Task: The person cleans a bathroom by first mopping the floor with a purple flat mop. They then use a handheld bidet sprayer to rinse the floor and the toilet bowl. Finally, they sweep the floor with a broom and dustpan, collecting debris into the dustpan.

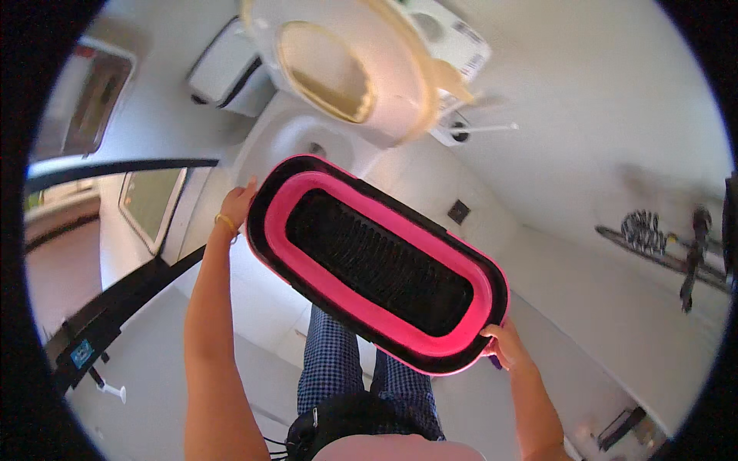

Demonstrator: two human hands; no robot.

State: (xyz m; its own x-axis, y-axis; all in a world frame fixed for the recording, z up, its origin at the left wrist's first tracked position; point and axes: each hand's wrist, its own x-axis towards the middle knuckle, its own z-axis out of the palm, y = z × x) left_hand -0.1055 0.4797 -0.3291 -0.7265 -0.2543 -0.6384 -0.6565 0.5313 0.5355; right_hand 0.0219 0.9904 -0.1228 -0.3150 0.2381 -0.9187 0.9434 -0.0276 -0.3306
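Observation:
An oblong pink and black tub point(323, 184), likely a folding wash basin, is held out in front of me, its ribbed black bottom facing up at me. It is tilted, its left end farther away than its right. My left hand point(240, 201) is closed on the rim at the far left end; part of its fingers is hidden by the tub. At the near right end my right hand point(503, 344) grips the rim, thumb on top. A small dark purple bit shows beside the right hand; I cannot make out what it is. The tub has nothing visible inside.
Beyond the tub is a white sink point(257, 150), and above it hangs a large cream-rimmed pale object point(392, 69). A white box point(223, 65) is on the wall at far left. A black-framed opening point(184, 265) runs along the left. A floor drain point(458, 211) lies right of the tub.

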